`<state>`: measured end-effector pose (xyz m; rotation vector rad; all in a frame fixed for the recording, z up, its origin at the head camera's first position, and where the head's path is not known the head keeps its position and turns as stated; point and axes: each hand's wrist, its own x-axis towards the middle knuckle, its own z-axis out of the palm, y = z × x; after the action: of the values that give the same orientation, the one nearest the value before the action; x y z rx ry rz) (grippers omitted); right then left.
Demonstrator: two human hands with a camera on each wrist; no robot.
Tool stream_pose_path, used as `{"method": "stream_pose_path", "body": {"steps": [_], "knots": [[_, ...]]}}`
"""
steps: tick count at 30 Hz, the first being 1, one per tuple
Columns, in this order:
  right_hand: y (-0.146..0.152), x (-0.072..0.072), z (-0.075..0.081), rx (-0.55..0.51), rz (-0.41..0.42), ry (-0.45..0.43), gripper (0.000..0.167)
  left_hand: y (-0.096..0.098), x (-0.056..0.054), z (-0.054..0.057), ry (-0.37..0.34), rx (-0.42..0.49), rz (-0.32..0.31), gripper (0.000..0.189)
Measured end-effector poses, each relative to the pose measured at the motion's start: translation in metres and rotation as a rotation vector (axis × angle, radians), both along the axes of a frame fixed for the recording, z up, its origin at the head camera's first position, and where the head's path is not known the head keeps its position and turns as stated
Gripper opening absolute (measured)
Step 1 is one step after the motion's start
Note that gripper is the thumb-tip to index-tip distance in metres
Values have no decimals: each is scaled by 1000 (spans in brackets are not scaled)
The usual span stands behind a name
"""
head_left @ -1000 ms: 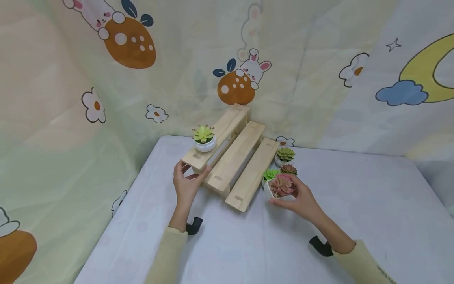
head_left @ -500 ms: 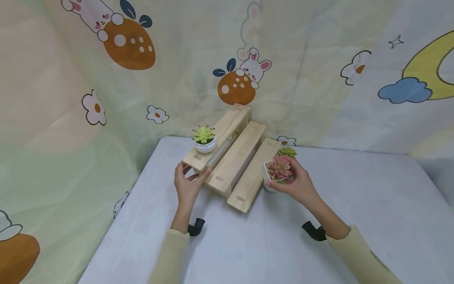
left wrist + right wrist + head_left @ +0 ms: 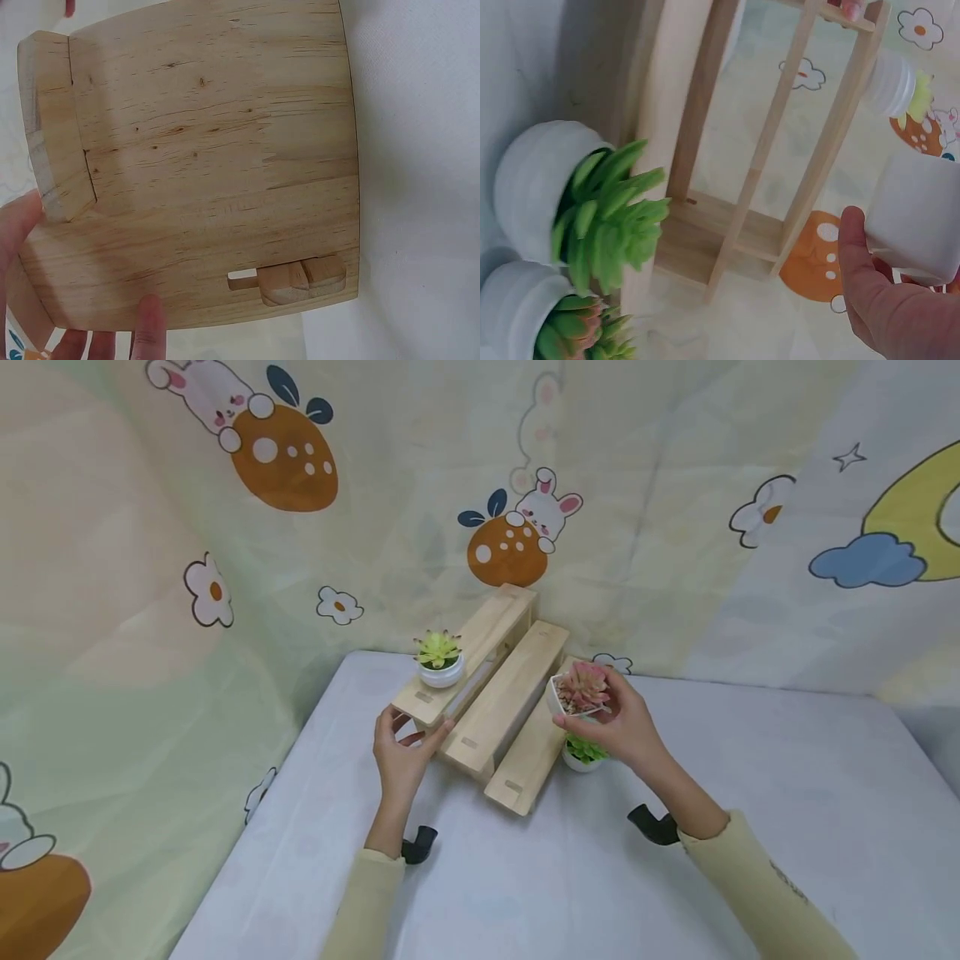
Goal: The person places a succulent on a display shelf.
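Note:
A three-step wooden plant stand (image 3: pixel 510 693) stands at an angle on the table. My left hand (image 3: pixel 401 756) grips its near left end, under the top step; in the left wrist view fingers lie along the edge of the side panel (image 3: pixel 210 150). My right hand (image 3: pixel 626 722) holds a white square pot with a pink succulent (image 3: pixel 581 689), above the lowest step. On the top step sits a pale green succulent in a round white pot (image 3: pixel 440 670). Beside the lowest step is a bright green potted succulent (image 3: pixel 583 753).
A reddish-green potted succulent (image 3: pixel 566 330) stands beside the bright green one in the right wrist view; in the head view the right hand hides it. A patterned cloth backdrop (image 3: pixel 405 527) rises behind the white-covered table (image 3: pixel 525 893).
My right hand has raised the pink succulent and carried it up and left, from beside the stand to above its lowest step. My left hand stays at the stand's near end.

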<state>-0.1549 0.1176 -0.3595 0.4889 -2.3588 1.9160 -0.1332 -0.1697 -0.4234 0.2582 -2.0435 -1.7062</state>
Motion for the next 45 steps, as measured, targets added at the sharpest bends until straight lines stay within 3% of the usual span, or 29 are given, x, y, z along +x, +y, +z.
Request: {"method": "stream_pose_path", "body": {"steps": [3,11,15,25,33,45], "knots": [[-6,-6,8,3,-11,-18,70,0,0,0,8,-3,-1,79],[-29,-23,21,-123,-19,-124,80,-1,1,-1,23,-19,22,77],[-36,-33,23,-110,-21,-142,77,0,2,-1,21,-14,14,77],[-47,-59,21,-50,-23,-122,61,1,2,-1,10,-31,11,80],[-56,-80,26,-88,1,-127,70,1,2,-4,9,-73,51,80],[-77,-113,23,-161,19,-79,57,3,3,-4,49,-106,63,75]]}}
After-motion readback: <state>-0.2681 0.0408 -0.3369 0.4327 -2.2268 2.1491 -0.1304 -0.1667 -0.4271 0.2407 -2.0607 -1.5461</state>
